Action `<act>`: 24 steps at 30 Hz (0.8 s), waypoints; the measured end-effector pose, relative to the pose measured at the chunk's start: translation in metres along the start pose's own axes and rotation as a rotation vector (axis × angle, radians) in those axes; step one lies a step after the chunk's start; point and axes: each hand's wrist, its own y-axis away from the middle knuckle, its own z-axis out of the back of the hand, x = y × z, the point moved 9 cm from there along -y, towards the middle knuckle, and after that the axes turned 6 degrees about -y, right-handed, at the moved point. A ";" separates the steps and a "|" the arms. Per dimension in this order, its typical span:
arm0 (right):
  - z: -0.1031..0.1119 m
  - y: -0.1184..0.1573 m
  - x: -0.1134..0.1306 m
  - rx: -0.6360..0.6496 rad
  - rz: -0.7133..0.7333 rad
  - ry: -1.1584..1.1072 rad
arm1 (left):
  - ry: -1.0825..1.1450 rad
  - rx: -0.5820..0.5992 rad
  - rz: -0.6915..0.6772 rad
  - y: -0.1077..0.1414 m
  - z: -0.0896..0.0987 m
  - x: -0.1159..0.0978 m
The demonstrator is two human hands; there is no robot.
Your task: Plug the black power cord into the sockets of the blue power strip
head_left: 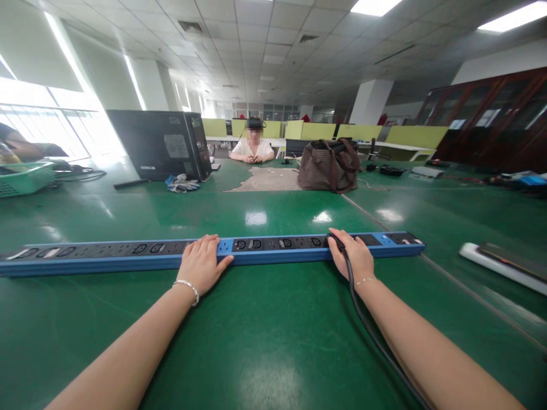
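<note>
Closest to us, a black cable (374, 332) runs up from the bottom edge, beside the right forearm, to the right hand (355, 257). Its fingers are closed around the black plug (333, 239) at the end of that cable, at the socket face of a long blue power strip (280, 258). We see the strip lying crosswise on the green table (256, 330), running out past the left edge of our view, its dark sockets facing up. The left hand (200, 263), with a bracelet (188, 287) at the wrist, lies across the strip near a blue socket, thumb spread along the near edge; we cannot tell from here whether its fingers grip or only rest.

To our right lies a white bar (496, 267) with a dark object on it. Farther back we find a black computer tower (158, 145), with gloves (183, 183) in front of it, a green basket (25, 179) at far left, and a brown bag (327, 168). Beyond them, another person (252, 151) sits with forearms on the table.
</note>
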 end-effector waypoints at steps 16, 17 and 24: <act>-0.004 0.000 -0.012 0.035 -0.132 -0.109 | 0.011 -0.003 0.006 0.000 0.001 0.000; -0.004 0.000 -0.012 0.037 -0.132 -0.113 | 0.009 -0.001 0.006 0.000 0.000 0.000; -0.004 0.002 -0.013 -0.035 -0.139 -0.109 | 0.005 0.002 0.004 0.000 0.000 0.000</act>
